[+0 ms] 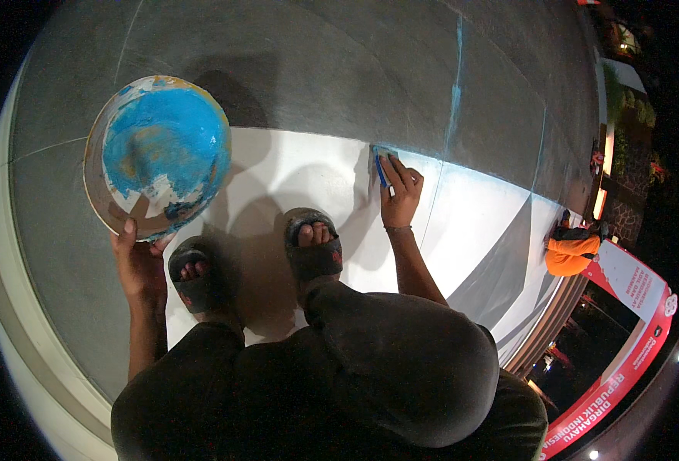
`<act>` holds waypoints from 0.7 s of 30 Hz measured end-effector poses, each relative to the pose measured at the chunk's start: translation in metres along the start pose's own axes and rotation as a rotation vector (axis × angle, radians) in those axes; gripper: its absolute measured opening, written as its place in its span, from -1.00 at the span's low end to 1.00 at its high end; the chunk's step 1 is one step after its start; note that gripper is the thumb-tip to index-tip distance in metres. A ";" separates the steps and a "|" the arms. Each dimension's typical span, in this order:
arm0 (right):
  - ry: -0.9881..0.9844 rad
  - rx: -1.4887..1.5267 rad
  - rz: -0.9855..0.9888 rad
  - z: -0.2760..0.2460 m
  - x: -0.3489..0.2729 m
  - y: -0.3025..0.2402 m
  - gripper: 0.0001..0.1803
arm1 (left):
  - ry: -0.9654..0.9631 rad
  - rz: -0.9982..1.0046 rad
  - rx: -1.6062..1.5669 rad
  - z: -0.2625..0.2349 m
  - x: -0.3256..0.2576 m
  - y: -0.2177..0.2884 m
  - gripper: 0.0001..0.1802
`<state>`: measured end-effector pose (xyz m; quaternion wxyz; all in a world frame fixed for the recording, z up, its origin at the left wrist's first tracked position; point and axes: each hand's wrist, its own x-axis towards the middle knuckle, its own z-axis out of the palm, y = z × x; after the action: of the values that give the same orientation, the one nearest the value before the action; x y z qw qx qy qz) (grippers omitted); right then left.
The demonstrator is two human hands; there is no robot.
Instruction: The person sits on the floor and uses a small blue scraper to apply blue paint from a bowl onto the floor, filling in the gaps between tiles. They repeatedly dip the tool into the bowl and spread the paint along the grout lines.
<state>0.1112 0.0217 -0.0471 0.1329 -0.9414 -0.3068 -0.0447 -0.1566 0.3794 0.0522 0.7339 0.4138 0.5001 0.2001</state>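
Note:
My left hand [138,265] grips the lower rim of a round, shallow paint dish [166,127], thumb on the upper side. Wet bright-blue paint coats most of its inside, with white and ochre smears. My right hand [401,188] pinches a small blue-stained sponge [380,167] and presses it to the floor. The sponge touches the border between the white painted area [332,165] and the dark grey floor [332,69]. My fingers cover part of it. Thin light-blue paint runs along this border to the right of my hand.
My sandalled feet [314,244] stand on the white area, between my hands. A blue streak [455,84] crosses the grey floor ahead. Grey shapes [501,257] break the white at right. Farther right are a person in orange [574,253] and a red-and-white banner frame [624,361].

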 end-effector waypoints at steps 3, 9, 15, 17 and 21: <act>0.011 -0.001 -0.069 0.010 0.012 0.001 -0.32 | -0.004 -0.013 0.019 0.008 -0.003 0.004 -0.16; -0.133 -0.029 -0.012 0.002 0.013 -0.024 -0.35 | -0.064 -0.002 -0.008 0.008 -0.003 0.003 -0.17; -0.084 0.184 0.271 -0.021 0.013 -0.017 -0.55 | -0.057 -0.007 -0.051 0.000 0.001 -0.008 -0.24; 0.027 0.154 0.424 -0.009 0.018 -0.006 -0.68 | -0.048 -0.012 -0.038 0.000 0.001 -0.005 -0.24; 0.043 0.043 0.480 0.007 0.038 -0.012 -0.71 | -0.038 -0.029 -0.014 0.004 -0.002 0.003 -0.15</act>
<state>0.1348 0.0546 -0.0451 0.1662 -0.9831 -0.0721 -0.0255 -0.1530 0.3784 0.0565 0.7491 0.4051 0.4903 0.1852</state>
